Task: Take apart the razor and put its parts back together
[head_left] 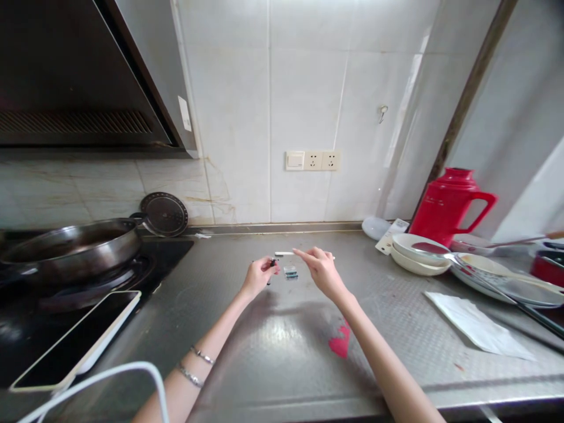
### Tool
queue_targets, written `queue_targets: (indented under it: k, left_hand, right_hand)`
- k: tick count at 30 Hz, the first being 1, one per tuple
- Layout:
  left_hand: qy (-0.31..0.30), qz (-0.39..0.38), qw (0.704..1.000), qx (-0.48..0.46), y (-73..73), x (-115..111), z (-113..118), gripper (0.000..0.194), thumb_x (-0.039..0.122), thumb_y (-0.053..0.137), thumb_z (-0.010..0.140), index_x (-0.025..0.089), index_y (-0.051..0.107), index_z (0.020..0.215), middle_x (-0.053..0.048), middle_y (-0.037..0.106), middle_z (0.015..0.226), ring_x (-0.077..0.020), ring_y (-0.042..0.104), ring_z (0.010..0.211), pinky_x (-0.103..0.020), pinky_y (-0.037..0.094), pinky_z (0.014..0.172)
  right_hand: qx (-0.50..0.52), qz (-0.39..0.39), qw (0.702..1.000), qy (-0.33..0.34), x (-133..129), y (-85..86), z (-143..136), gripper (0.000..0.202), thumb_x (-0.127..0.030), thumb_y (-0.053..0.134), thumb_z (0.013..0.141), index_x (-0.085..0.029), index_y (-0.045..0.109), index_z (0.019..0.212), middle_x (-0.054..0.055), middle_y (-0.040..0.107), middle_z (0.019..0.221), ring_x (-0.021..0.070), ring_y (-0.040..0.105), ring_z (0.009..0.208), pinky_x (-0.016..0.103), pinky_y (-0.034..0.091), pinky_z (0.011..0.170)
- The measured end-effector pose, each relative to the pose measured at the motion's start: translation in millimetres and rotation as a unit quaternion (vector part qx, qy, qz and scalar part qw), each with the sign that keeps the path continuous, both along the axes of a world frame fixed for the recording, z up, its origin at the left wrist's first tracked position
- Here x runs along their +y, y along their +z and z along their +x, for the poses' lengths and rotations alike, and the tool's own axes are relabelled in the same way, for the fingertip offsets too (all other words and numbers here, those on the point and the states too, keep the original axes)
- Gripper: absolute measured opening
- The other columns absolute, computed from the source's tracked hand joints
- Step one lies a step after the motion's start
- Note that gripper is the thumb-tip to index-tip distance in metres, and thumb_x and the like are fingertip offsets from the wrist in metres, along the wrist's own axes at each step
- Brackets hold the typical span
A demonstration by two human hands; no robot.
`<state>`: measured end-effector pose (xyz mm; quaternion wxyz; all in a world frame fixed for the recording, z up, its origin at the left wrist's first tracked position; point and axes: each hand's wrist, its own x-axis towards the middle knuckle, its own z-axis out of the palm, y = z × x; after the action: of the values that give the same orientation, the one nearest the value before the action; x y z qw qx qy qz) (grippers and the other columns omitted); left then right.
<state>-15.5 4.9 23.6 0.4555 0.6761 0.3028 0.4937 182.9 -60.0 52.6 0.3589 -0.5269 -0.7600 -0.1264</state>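
Over the steel counter, my left hand [259,276] is closed, with a small dark object [273,262] pinched between thumb and fingers; its kind is too small to make out. My right hand [321,267] is closed on a thin white stick [284,254]. The stick's left end points toward my left hand, and the index finger lies along it. Between and just below both hands, a small clear case [291,273] with dark greenish contents rests on the counter.
At left, a steel pan [74,249] stands on the black cooktop, with a phone [79,341] and white cable [118,367] nearer me. At right are a red thermos [445,202], stacked bowls [418,265] and a white napkin [478,326]. A pink patch [339,341] marks the counter.
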Motion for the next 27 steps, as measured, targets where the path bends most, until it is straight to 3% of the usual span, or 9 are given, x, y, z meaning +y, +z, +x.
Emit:
queue_targets:
  k: [3, 7, 11, 15, 20, 27]
  left_hand:
    - [-0.001, 0.001, 1.0, 0.003, 0.8, -2.6, -0.1, 0.015, 0.028, 0.064, 0.068, 0.015, 0.057, 0.072, 0.0, 0.063, 0.064, -0.0146, 0.062, 0.064, -0.026, 0.049, 0.066]
    - [0.004, 0.018, 1.0, 0.013, 5.0, -4.3, -2.3, 0.013, 0.026, 0.063, 0.07, 0.015, 0.056, 0.07, -0.001, 0.064, 0.064, -0.0141, 0.062, 0.065, -0.024, 0.047, 0.066]
    - [0.003, 0.021, 1.0, 0.021, 5.8, -5.0, -1.8, 0.012, 0.025, 0.063, 0.069, 0.014, 0.057, 0.07, 0.0, 0.063, 0.062, -0.0131, 0.06, 0.062, -0.023, 0.046, 0.064]
    - [-0.005, 0.012, 1.0, 0.011, 7.0, -6.3, -1.0, 0.013, 0.025, 0.063, 0.069, 0.014, 0.057, 0.071, -0.001, 0.063, 0.062, -0.0137, 0.06, 0.061, -0.024, 0.046, 0.063]
    - [0.009, 0.034, 0.999, 0.01, 11.1, -5.7, -3.5, 0.012, 0.025, 0.062, 0.071, 0.015, 0.056, 0.071, -0.001, 0.063, 0.063, -0.0126, 0.06, 0.063, -0.023, 0.045, 0.065]
    - [0.006, 0.03, 0.999, 0.029, 6.0, -3.9, -3.7, 0.011, 0.025, 0.061, 0.071, 0.014, 0.059, 0.073, 0.0, 0.063, 0.063, -0.0126, 0.059, 0.061, -0.022, 0.045, 0.061]
  right_hand:
    - [-0.002, 0.028, 1.0, 0.013, -2.6, -3.6, -5.5, 0.04, -0.017, 0.035, 0.092, -0.034, 0.051, 0.125, 0.005, 0.056, 0.089, 0.0156, 0.05, 0.082, 0.033, 0.031, 0.081]
    - [-0.01, 0.046, 0.999, 0.011, -0.9, -8.3, 10.2, 0.041, -0.016, 0.035, 0.092, -0.036, 0.052, 0.124, 0.004, 0.055, 0.09, 0.0153, 0.049, 0.082, 0.035, 0.029, 0.084]
    - [0.003, 0.071, 0.997, -0.002, 0.2, -4.5, 6.5, 0.043, -0.014, 0.036, 0.091, -0.036, 0.051, 0.125, 0.005, 0.054, 0.092, 0.0155, 0.049, 0.084, 0.036, 0.028, 0.085]
    - [-0.012, 0.071, 0.997, 0.022, 0.9, -3.1, -3.6, 0.042, -0.015, 0.035, 0.091, -0.037, 0.051, 0.124, 0.005, 0.054, 0.092, 0.0158, 0.049, 0.086, 0.037, 0.027, 0.087]
    - [0.008, 0.078, 0.997, 0.009, 4.6, -9.8, 9.1, 0.039, -0.017, 0.037, 0.091, -0.036, 0.055, 0.12, 0.003, 0.054, 0.089, 0.0149, 0.05, 0.084, 0.037, 0.027, 0.087]
    - [0.006, 0.067, 0.997, 0.043, 3.2, -5.8, -1.2, 0.039, -0.019, 0.036, 0.092, -0.037, 0.054, 0.121, 0.003, 0.055, 0.091, 0.0145, 0.05, 0.085, 0.036, 0.027, 0.087]
